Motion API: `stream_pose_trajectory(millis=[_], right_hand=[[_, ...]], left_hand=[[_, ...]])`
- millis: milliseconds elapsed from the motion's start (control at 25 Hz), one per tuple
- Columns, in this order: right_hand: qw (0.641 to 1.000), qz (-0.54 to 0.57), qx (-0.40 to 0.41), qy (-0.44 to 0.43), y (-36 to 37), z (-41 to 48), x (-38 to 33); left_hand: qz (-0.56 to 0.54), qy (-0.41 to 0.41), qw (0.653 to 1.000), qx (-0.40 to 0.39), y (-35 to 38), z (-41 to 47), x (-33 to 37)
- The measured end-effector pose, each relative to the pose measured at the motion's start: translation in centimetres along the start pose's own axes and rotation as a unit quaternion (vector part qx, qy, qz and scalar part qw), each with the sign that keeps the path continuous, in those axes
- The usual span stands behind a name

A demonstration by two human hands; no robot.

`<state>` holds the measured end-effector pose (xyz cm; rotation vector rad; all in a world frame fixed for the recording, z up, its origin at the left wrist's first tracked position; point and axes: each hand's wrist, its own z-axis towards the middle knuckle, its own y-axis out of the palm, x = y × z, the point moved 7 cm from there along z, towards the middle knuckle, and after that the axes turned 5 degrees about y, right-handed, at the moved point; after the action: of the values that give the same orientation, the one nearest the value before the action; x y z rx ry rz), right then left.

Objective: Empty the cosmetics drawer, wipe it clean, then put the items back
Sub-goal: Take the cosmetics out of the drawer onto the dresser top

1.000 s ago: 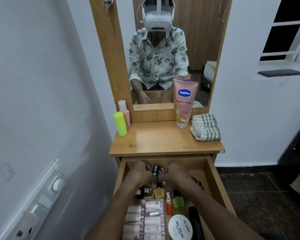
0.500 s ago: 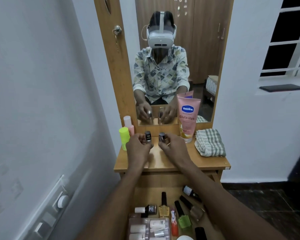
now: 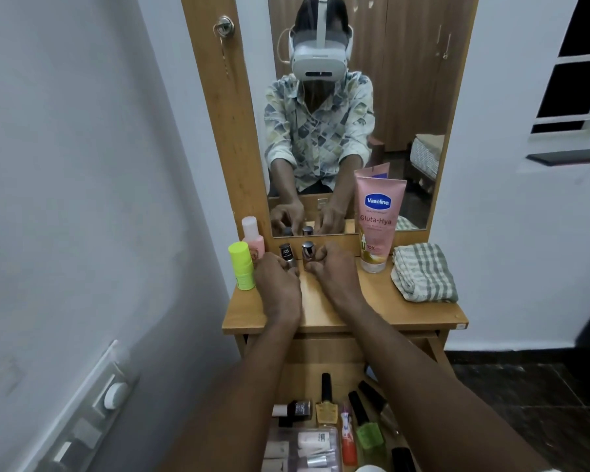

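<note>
While fingers (image 3: 321,264) pinch bottles (image 3: 285,252) — drawer (image 3: 307,373) open.

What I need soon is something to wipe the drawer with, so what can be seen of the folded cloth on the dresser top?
The cloth is green-and-white checked fabric, like a kitchen towel, folded into a thick bundle with rounded folds at its left end. It lies flat on the right side of the wooden dresser top, just right of the upright pink lotion tube. Neither hand touches it: the left hand holds a dark-capped bottle, the right hand a silver-capped bottle, further left.
</note>
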<state>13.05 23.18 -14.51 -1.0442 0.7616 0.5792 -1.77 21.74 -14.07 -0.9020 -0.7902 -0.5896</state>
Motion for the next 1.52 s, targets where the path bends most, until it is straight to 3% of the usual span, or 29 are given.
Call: stream_pose_trajectory(millis=[840, 920, 1040, 1160, 1280, 1400, 1520], right_hand=[[0.994, -0.105, 0.020, -0.010, 0.1, -0.3, -0.6], [0.996, -0.090, 0.007, 0.006, -0.2, -0.3, -0.4], [0.996, 0.024, -0.052, 0.067, -1.4, -1.7, 0.6], [0.987, 0.096, -0.113, 0.057, -3.6, -5.6, 0.1], [0.981, 0.135, -0.140, -0.006, -5.8, -11.0, 0.3], [0.982, -0.002, -0.166, -0.089, -6.9, -14.0, 1.5], [0.941, -0.276, -0.190, -0.045, -6.5, -13.3, 4.0]], left_hand=[[0.042, -0.006, 0.999, -0.032, 1.0, 0.3, 0.1], [0.038, -0.009, 0.999, -0.030, 0.9, 0.3, 0.1], [0.029, -0.009, 0.999, -0.041, 0.7, -0.2, 0.0], [0.005, 0.039, 0.998, -0.056, -1.0, -2.4, 0.8], [0.006, 0.193, 0.977, -0.089, -3.9, -7.9, 1.7], [0.029, 0.270, 0.938, -0.214, -4.1, -12.5, 0.8], [0.114, 0.263, 0.907, -0.310, -1.1, -12.6, -1.9]])
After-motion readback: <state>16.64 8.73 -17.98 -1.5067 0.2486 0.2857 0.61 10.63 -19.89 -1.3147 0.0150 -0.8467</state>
